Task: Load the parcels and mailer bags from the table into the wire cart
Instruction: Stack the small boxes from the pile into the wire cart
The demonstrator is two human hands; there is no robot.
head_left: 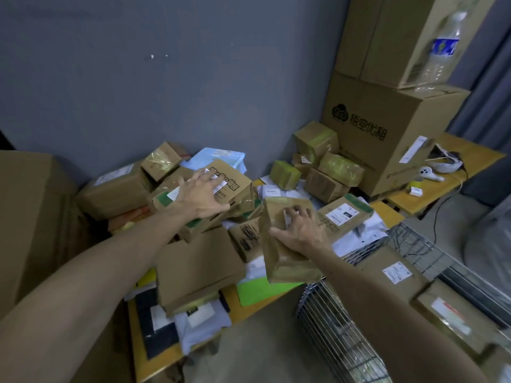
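A pile of cardboard parcels and mailer bags covers the yellow table (250,306). My left hand (200,196) lies on top of a printed brown box (232,179) in the middle of the pile, fingers spread over its white label. My right hand (300,228) grips a tall taped brown parcel (284,259), thumb on its left side and fingers over its top, tilted above the table's front edge. The wire cart (340,335) stands at the lower right with two labelled boxes (392,270) inside.
Large stacked cartons (387,125) rise at the back right, a water bottle (442,48) on one of them. Small green-taped boxes (326,158) lean against them. A big carton (30,217) stands at the left. A flat brown box (199,266), white mailers (201,324) and a green bag (257,291) lie near the front edge.
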